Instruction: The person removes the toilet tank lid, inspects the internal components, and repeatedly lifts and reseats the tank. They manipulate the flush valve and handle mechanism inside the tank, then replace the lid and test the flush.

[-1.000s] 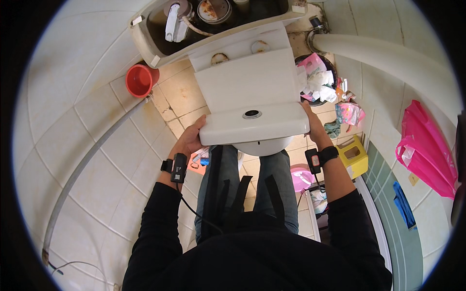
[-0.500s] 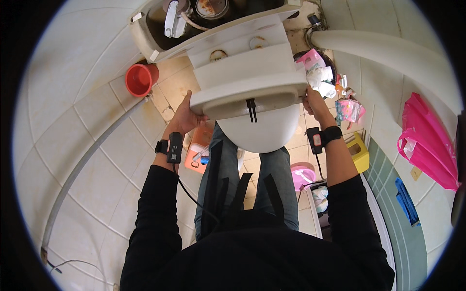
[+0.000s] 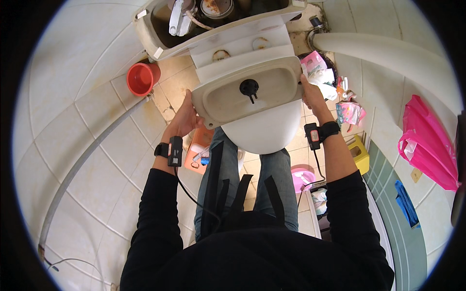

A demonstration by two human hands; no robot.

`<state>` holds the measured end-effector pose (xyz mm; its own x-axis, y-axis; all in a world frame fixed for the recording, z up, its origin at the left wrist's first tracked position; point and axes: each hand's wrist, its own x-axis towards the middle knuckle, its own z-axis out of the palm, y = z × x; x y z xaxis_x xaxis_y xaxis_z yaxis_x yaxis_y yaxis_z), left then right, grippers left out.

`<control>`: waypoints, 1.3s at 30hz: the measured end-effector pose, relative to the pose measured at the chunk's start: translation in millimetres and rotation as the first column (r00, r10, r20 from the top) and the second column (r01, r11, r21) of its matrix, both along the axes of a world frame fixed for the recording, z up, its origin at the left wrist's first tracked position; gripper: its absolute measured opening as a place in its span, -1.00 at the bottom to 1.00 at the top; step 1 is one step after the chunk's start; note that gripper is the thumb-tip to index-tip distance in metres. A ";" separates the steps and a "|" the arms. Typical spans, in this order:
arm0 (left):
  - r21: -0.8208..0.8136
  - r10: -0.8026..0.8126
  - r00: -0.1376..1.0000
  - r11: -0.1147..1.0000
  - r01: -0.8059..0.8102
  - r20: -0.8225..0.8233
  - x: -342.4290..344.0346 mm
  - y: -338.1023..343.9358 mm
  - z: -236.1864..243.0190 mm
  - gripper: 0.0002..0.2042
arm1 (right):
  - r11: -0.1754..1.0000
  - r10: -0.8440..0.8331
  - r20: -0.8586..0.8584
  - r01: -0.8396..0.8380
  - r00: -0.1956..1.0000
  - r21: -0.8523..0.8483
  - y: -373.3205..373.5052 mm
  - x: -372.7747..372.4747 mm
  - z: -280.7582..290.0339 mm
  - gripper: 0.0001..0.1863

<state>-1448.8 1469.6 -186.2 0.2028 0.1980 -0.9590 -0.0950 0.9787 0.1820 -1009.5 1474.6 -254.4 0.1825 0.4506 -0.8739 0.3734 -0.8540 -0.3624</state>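
My left hand (image 3: pixel 187 114) and my right hand (image 3: pixel 310 92) grip the two ends of a white ceramic cistern lid (image 3: pixel 223 99), turned underside up and slightly tilted, with a black button fitting (image 3: pixel 248 88) at its middle. It is held over the white toilet (image 3: pixel 259 131). Behind it the open cistern body (image 3: pixel 145 34) holds dark water, a white valve (image 3: pixel 178 19) with a hose and a rust-stained round part (image 3: pixel 209 7). Black devices are strapped to both my wrists.
Around me are a red bucket (image 3: pixel 140 79), a bin of paper (image 3: pixel 320 77), a white pipe (image 3: pixel 388 58), a pink bag (image 3: pixel 420 140), a yellow stool (image 3: pixel 359 153), a pink basin (image 3: pixel 302 179), an orange container (image 3: pixel 194 162) and tiled walls (image 3: pixel 87 169).
The lid has flipped from button side up to underside up and moved away from my body. Both hands have moved up in the picture with it, still at its ends.
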 end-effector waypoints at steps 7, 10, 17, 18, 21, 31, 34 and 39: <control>0.089 -0.317 0.944 0.942 0.325 -0.089 -11.0 -18.0 16.2 -0.38 | 0.944 0.272 0.093 -0.285 0.958 0.166 13.0 -0.5 -13.4 -0.19; 0.148 -0.298 0.945 0.937 0.317 -0.135 -14.5 -29.5 8.9 -0.30 | 0.909 0.368 0.133 -0.386 0.920 0.159 16.1 4.9 -12.8 -0.24; 0.263 0.000 0.982 0.963 0.050 -0.187 5.3 -54.6 -8.8 -0.17 | 0.777 0.615 0.171 -0.629 0.770 0.037 35.3 14.1 0.7 -0.25; 0.228 0.050 0.983 0.974 -0.008 -0.179 8.4 -55.7 -8.2 -0.15 | 0.756 0.646 0.183 -0.655 0.741 -0.012 37.6 14.7 4.2 -0.25; 0.212 0.146 0.979 0.971 -0.114 -0.144 12.9 -58.6 -1.5 -0.20 | 0.699 0.690 0.228 -0.714 0.688 0.039 39.5 14.9 17.2 -0.26; -0.030 0.195 0.970 0.979 -0.202 -0.147 9.7 -50.2 2.4 -0.31 | 0.756 0.499 0.146 -0.512 0.854 0.407 25.4 9.4 36.4 -0.38; -0.094 0.159 0.979 0.981 -0.171 -0.128 2.5 -48.8 -3.9 -0.33 | 0.829 0.301 -0.092 -0.213 0.949 0.518 21.7 7.5 35.3 -0.43; -0.172 0.096 0.993 0.979 -0.107 -0.072 -12.9 -60.5 -33.3 -0.38 | 0.947 0.111 -0.376 0.017 0.920 0.322 29.1 2.0 31.2 -0.53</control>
<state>-1461.8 1409.2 -219.5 0.1283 0.0417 -0.9909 -0.1889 0.9819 0.0169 -1007.5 1503.7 -223.2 -0.1670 0.7112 -0.6828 0.1869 -0.6572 -0.7302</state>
